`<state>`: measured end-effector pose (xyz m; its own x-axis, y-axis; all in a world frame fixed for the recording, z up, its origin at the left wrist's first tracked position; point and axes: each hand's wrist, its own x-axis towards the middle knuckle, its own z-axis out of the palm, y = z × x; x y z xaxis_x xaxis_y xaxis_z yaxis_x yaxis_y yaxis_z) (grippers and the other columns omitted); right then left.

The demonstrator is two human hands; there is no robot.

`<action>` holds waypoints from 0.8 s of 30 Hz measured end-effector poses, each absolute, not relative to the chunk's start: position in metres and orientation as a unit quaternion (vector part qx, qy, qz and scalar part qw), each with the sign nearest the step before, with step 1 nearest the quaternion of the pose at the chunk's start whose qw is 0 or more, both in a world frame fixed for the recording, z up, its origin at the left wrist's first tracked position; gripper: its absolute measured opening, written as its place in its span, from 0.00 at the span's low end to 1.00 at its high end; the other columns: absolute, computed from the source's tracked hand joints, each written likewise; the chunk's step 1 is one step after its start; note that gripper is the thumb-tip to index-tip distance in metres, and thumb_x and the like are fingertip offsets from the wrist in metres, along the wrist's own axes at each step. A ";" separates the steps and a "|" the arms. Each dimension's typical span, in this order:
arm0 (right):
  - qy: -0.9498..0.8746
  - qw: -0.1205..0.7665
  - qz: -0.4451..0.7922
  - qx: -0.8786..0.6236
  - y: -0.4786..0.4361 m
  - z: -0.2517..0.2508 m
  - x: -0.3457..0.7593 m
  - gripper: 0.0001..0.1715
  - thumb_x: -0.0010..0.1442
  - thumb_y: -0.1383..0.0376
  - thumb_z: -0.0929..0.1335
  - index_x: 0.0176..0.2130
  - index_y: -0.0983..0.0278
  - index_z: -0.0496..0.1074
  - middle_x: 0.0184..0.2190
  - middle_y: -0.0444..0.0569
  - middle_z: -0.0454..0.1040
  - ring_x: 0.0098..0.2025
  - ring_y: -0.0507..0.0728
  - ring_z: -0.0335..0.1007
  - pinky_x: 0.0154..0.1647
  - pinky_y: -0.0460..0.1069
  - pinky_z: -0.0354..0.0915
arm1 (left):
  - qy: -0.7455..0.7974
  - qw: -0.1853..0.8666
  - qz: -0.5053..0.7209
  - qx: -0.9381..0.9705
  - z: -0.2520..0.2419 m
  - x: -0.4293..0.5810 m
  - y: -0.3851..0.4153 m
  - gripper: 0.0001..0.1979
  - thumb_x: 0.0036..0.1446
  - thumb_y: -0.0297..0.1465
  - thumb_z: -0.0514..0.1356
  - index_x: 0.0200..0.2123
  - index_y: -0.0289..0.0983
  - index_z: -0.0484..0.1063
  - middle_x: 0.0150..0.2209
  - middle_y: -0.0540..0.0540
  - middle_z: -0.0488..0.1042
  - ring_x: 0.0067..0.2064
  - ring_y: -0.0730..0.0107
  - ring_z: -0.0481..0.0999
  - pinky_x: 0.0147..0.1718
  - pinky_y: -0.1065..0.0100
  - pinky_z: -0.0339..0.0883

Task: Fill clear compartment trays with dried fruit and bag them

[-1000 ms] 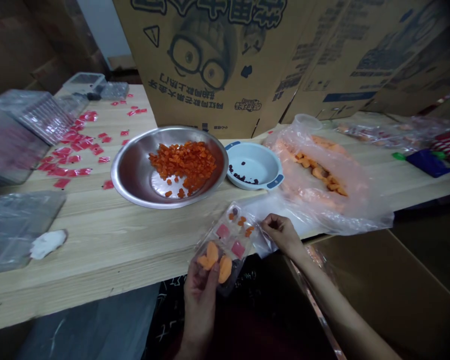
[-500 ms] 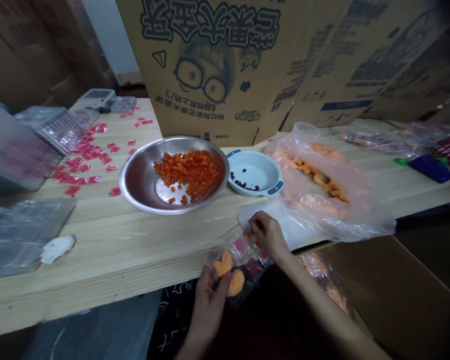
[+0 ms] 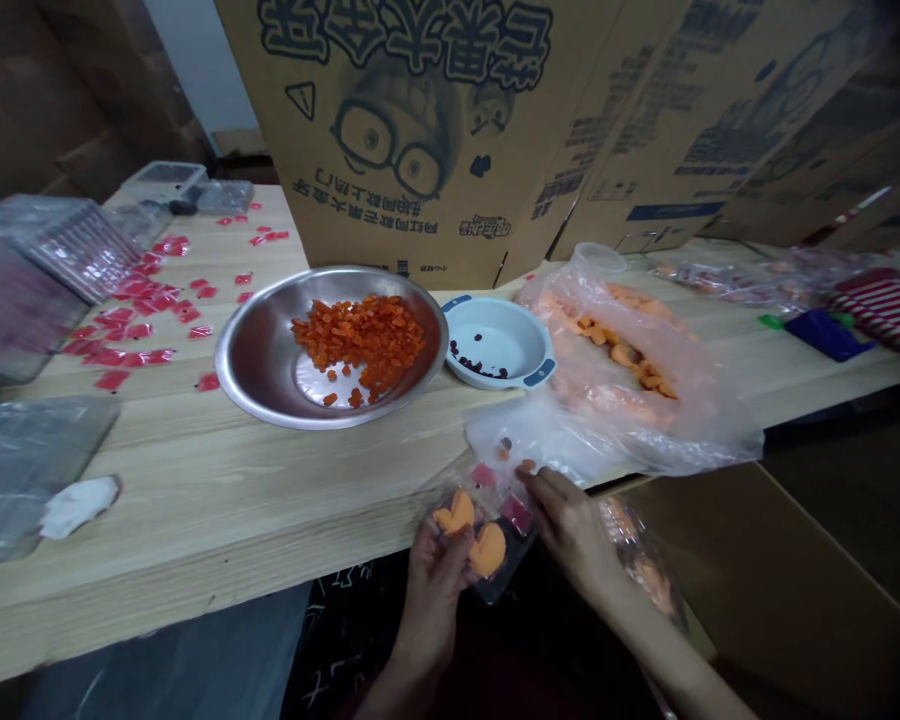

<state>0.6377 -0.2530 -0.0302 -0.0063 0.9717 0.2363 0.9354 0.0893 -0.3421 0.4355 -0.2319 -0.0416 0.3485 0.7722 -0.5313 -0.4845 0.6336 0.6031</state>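
Holding plastic tray [image 3: 499, 550] in your left hand [image 3: 435, 600], fingers [image 3: 426, 545] curled behind it; right hand [image 3: 570, 530] pinching its edge. Clear bag [image 3: 540, 440] touching tray, steel bowl [image 3: 251, 365] of orange cubes [image 3: 360, 340] beyond, on wooden table [image 3: 195, 500].

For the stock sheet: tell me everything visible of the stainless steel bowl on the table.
The round, shiny stainless steel bowl is wide and shallow with a rolled rim. It sits on the pale wooden table. A heap of small orange diced pieces fills its middle and far side, with a few strays near the bare bottom.
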 end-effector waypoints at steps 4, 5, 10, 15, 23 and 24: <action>-0.726 0.256 0.107 -0.629 -0.263 -0.024 0.589 0.18 0.73 0.72 0.61 0.55 0.64 0.74 0.40 0.53 0.77 0.40 0.61 0.75 0.41 0.54 0.73 | 0.429 0.774 0.403 0.233 -0.040 0.443 -0.234 0.24 0.54 0.45 0.74 0.49 0.39 0.78 0.49 0.38 0.82 0.50 0.52 0.82 0.52 0.55 0.75; -0.722 0.271 0.123 -0.625 -0.264 -0.023 0.580 0.19 0.73 0.73 0.61 0.55 0.63 0.75 0.40 0.53 0.77 0.41 0.61 0.75 0.42 0.54 0.74 | 0.436 0.760 0.410 0.253 -0.039 0.441 -0.234 0.23 0.55 0.45 0.73 0.50 0.39 0.78 0.51 0.38 0.82 0.53 0.52 0.81 0.56 0.55 0.73; -0.660 0.352 0.208 -0.630 -0.267 -0.015 0.570 0.18 0.73 0.72 0.61 0.52 0.62 0.77 0.41 0.52 0.77 0.42 0.59 0.76 0.44 0.52 0.73 | 0.459 0.747 0.372 0.306 -0.032 0.406 -0.239 0.25 0.57 0.47 0.72 0.56 0.45 0.79 0.61 0.41 0.77 0.64 0.50 0.74 0.65 0.54 0.66; -0.616 0.393 0.351 -0.586 -0.270 0.000 0.561 0.14 0.74 0.68 0.64 0.50 0.59 0.79 0.42 0.49 0.79 0.45 0.56 0.76 0.48 0.50 0.72 | 0.428 0.786 0.340 0.289 -0.035 0.390 -0.235 0.21 0.53 0.44 0.74 0.46 0.40 0.82 0.48 0.40 0.83 0.47 0.54 0.84 0.47 0.58 0.78; -0.669 0.232 0.313 -0.633 -0.284 0.008 0.552 0.54 0.52 0.69 0.81 0.71 0.60 0.64 0.70 0.65 0.63 0.73 0.75 0.54 0.70 0.71 0.60 | 0.454 0.736 0.356 0.354 -0.032 0.401 -0.238 0.19 0.55 0.45 0.72 0.44 0.37 0.84 0.43 0.41 0.86 0.46 0.52 0.84 0.52 0.57 0.75; -0.682 0.197 0.277 -0.648 -0.285 0.005 0.553 0.66 0.46 0.72 0.82 0.75 0.61 0.55 0.75 0.69 0.52 0.76 0.79 0.44 0.71 0.76 0.54 | 0.451 0.730 0.349 0.377 -0.029 0.402 -0.239 0.19 0.56 0.44 0.72 0.45 0.38 0.85 0.45 0.41 0.85 0.48 0.51 0.83 0.54 0.56 0.74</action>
<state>0.5527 -0.2849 0.0052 -0.0822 0.9926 -0.0893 0.7743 0.0071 -0.6328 0.4024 -0.2394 -0.0288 0.3504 0.8491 -0.3954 -0.1700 0.4728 0.8646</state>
